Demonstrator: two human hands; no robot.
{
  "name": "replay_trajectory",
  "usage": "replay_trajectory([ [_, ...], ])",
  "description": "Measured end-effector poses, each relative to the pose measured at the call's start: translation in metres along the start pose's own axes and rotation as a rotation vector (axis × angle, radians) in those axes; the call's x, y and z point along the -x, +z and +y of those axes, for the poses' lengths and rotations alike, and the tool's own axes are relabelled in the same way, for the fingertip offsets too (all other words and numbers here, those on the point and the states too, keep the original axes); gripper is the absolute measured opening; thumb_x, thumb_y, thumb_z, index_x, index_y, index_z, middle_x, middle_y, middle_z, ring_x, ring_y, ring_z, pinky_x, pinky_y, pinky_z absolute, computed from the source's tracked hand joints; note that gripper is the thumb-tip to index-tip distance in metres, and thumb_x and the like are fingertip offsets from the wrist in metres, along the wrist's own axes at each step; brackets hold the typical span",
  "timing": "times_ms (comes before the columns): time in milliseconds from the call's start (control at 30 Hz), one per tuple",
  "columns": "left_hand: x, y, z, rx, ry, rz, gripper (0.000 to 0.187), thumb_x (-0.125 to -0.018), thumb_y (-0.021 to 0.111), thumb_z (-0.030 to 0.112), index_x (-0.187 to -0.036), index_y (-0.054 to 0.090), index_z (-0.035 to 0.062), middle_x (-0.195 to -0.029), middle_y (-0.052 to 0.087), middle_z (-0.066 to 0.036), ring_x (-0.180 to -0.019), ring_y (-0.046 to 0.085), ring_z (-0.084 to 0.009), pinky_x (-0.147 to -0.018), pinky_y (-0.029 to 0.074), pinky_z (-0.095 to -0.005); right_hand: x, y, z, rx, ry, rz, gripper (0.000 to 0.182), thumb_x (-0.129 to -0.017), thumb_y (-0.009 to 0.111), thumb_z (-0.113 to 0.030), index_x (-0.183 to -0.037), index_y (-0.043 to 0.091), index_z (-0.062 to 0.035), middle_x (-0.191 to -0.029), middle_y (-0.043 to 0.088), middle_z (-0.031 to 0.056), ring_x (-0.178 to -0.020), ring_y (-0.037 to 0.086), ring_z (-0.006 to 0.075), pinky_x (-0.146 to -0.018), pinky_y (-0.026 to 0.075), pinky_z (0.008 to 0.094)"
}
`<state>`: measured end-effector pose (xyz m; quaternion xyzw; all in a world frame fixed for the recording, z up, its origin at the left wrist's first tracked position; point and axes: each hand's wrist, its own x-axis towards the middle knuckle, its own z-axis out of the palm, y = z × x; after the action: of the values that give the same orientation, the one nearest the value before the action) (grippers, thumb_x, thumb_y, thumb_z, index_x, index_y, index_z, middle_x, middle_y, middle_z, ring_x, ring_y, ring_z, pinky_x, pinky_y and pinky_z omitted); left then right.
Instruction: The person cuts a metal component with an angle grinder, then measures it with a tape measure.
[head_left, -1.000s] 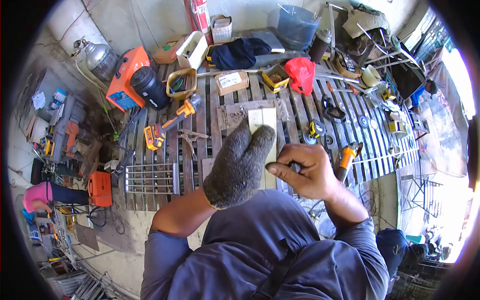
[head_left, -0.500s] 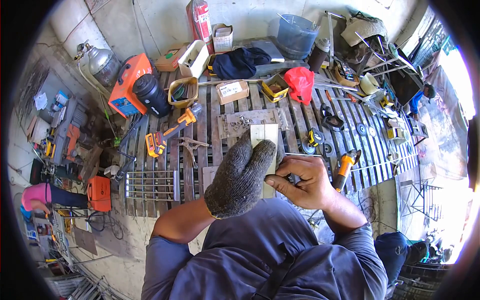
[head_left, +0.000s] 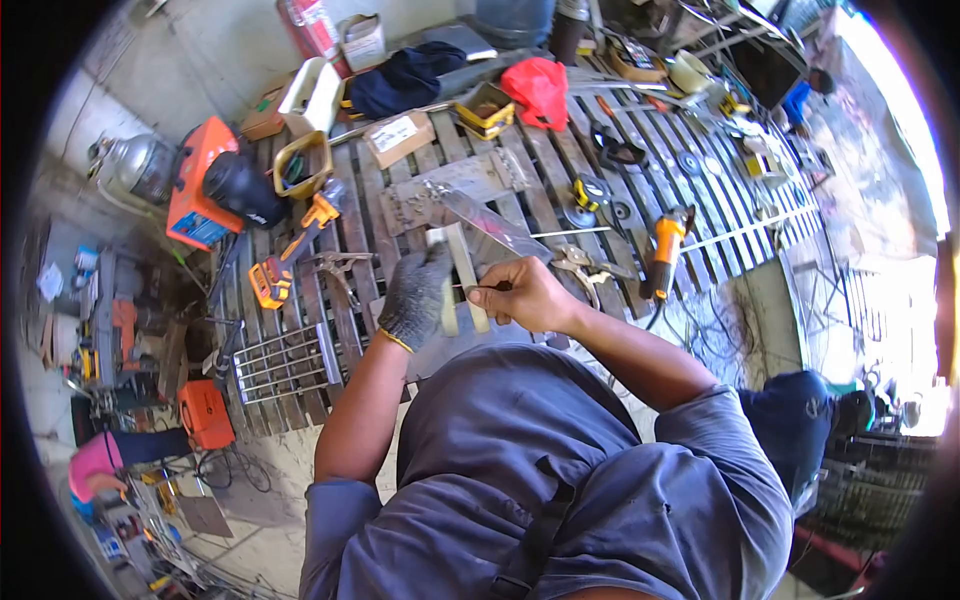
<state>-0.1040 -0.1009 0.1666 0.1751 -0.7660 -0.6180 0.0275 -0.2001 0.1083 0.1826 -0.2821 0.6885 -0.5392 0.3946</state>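
My left hand point(head_left: 415, 298), in a dark knitted glove, is closed around a pale, straight-sided metal piece point(head_left: 466, 275) that looks like a channel or tube. The piece stands over the slatted table in front of my body, its long sides running toward me. My right hand point(head_left: 528, 294) is bare and pinches at the piece's right side. Between thumb and forefinger is something thin and dark, too small to name. Beyond the hands lies a flat metal plate point(head_left: 495, 225), with locking pliers point(head_left: 580, 262) to its right.
The slatted table point(head_left: 405, 165) carries a yellow cordless grinder point(head_left: 297, 250) on the left and a corded angle grinder point(head_left: 668, 252) on the right. A tape measure point(head_left: 591, 192), a red bag point(head_left: 537, 92) and a welded grid point(head_left: 285, 365) lie around. A person in pink point(head_left: 95, 465) is at far left.
My view has shifted, so the table's things sit further left and higher. The metal piece is turned and lower, showing two long edges. The plate and right-hand pliers have come into sight.
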Motion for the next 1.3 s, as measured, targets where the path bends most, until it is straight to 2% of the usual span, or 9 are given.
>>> replay_trajectory([
  [100,-0.013,0.013,-0.079,0.530,-0.337,0.254,0.047,-0.119,0.052,0.047,-0.107,0.066,0.0042,-0.077,0.071,-0.008,-0.056,0.068,-0.0224,-0.051,0.056,-0.0394,-0.015,-0.011,0.075,0.164,0.016,0.014,0.031,-0.103,0.079,-0.027,-0.093,0.081,0.0024,-0.077,0.076,0.0141,-0.070,0.075,0.0245,-0.066,0.058,0.0407],
  [267,0.014,-0.004,-0.127,0.429,-0.603,-0.037,0.024,-0.110,0.066,0.023,-0.120,0.055,0.0034,-0.078,0.065,-0.010,-0.052,0.062,-0.0216,-0.045,0.051,-0.0403,-0.021,-0.001,0.176,0.939,0.039,-0.069,0.031,-0.099,0.069,-0.029,-0.099,0.079,0.0001,-0.099,0.080,0.0242,-0.092,0.079,0.0450,-0.084,0.062,0.0539],
  [500,0.060,0.006,-0.044,0.173,-0.323,-0.090,0.036,-0.104,0.066,0.012,-0.137,0.056,0.0001,-0.093,0.068,-0.010,-0.073,0.069,-0.0188,-0.067,0.058,-0.0362,-0.033,-0.023,0.131,1.034,0.059,-0.138,0.037,-0.105,0.064,-0.037,-0.107,0.079,-0.0030,-0.110,0.080,0.0251,-0.103,0.079,0.0439,-0.090,0.062,0.0571],
  [600,0.070,0.002,-0.037,0.371,-0.314,-0.033,0.028,-0.110,0.063,0.011,-0.136,0.054,0.0031,-0.098,0.069,-0.009,-0.070,0.069,-0.0173,-0.064,0.058,-0.0341,-0.079,-0.110,0.160,1.307,-0.075,0.266,0.027,-0.096,0.071,-0.026,-0.113,0.076,-0.0050,-0.112,0.078,0.0191,-0.104,0.079,0.0340,-0.087,0.065,0.0472],
  [700,0.082,0.007,0.015,0.326,-0.269,-0.021,0.021,-0.111,0.064,0.013,-0.129,0.056,0.0048,-0.101,0.069,-0.008,-0.066,0.067,-0.0147,-0.057,0.055,-0.0313,-0.102,-0.204,0.142,1.303,-0.004,0.601,0.060,-0.092,0.081,-0.047,-0.135,0.068,-0.0067,-0.137,0.065,0.0185,-0.131,0.063,0.0421,-0.106,0.054,0.0569],
  [833,0.076,0.010,0.030,0.319,-0.265,0.036,0.025,-0.110,0.068,0.017,-0.130,0.055,0.0073,-0.088,0.061,0.000,-0.056,0.055,-0.0083,-0.049,0.045,-0.0276,-0.116,-0.264,0.164,1.110,0.324,0.387,0.114,-0.086,0.090,-0.053,-0.172,0.033,-0.0072,-0.173,0.040,0.0296,-0.162,0.038,0.0477,-0.126,0.043,0.0567],
  [1033,0.077,-0.003,0.030,0.353,-0.245,0.288,0.025,-0.114,0.063,0.017,-0.135,0.056,0.0049,-0.081,0.057,0.000,-0.059,0.055,-0.0101,-0.052,0.047,-0.0294,-0.121,-0.288,0.164,1.155,0.171,0.313,0.112,-0.077,0.100,-0.038,-0.164,0.040,-0.0007,-0.163,0.050,0.0266,-0.152,0.050,0.0460,-0.122,0.049,0.0518],
  [1167,0.091,0.001,-0.012,0.387,-0.126,0.290,0.017,-0.116,0.060,0.015,-0.129,0.061,0.0034,-0.085,0.058,-0.001,-0.068,0.060,-0.0114,-0.060,0.051,-0.0298,-0.067,-0.220,0.065,0.850,-0.038,0.472,0.083,-0.075,0.093,-0.030,-0.144,0.062,0.0038,-0.139,0.071,0.0272,-0.127,0.071,0.0414,-0.109,0.058,0.0494],
  [1300,0.081,0.027,-0.010,0.271,-0.219,0.287,0.020,-0.111,0.070,0.015,-0.127,0.067,0.0024,-0.097,0.066,-0.001,-0.088,0.063,-0.0085,-0.076,0.054,-0.0285,-0.022,-0.134,0.047,0.361,-0.146,-0.044,0.079,-0.074,0.091,-0.026,-0.142,0.065,0.0049,-0.128,0.076,0.0241,-0.115,0.076,0.0317,-0.105,0.059,0.0450],
])
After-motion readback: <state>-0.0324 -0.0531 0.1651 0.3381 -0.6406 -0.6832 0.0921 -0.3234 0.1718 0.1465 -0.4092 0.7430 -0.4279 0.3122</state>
